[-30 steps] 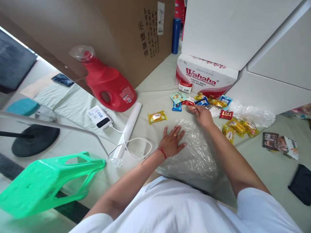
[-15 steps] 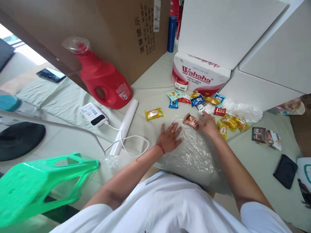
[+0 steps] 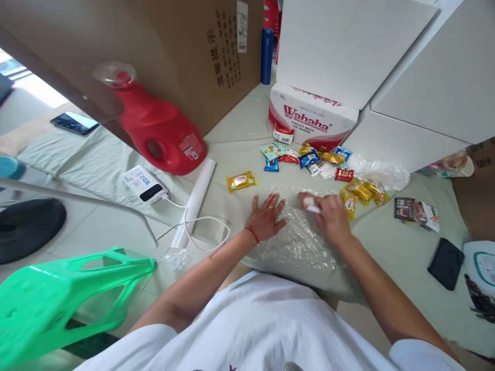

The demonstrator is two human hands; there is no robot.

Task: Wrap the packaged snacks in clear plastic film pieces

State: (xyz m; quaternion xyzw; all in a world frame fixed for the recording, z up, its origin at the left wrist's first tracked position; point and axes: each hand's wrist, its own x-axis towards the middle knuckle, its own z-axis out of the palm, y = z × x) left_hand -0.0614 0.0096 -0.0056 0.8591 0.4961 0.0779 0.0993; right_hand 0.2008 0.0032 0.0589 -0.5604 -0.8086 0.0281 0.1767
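My left hand [image 3: 267,216] lies flat with fingers spread on the left part of a clear plastic bag [image 3: 299,242] spread on the pale green cloth. My right hand [image 3: 328,216] is over the bag's top right part, fingers closed on a small snack packet [image 3: 309,202] with a pale wrapper. Beyond the bag lies a scatter of small wrapped snacks [image 3: 309,157] in blue, red and yellow. A single yellow packet [image 3: 241,181] sits apart to the left.
A red detergent jug [image 3: 158,129], a white power bank [image 3: 141,184] with cable, a white roll [image 3: 193,201], a Wahaha carton [image 3: 313,119], a big cardboard box [image 3: 185,46], a green stool [image 3: 69,293], a phone [image 3: 73,122], dark packets [image 3: 415,211].
My right hand reached to the snack pile, took a small packet and brought it back over the clear bag. My left hand stayed flat on the bag.
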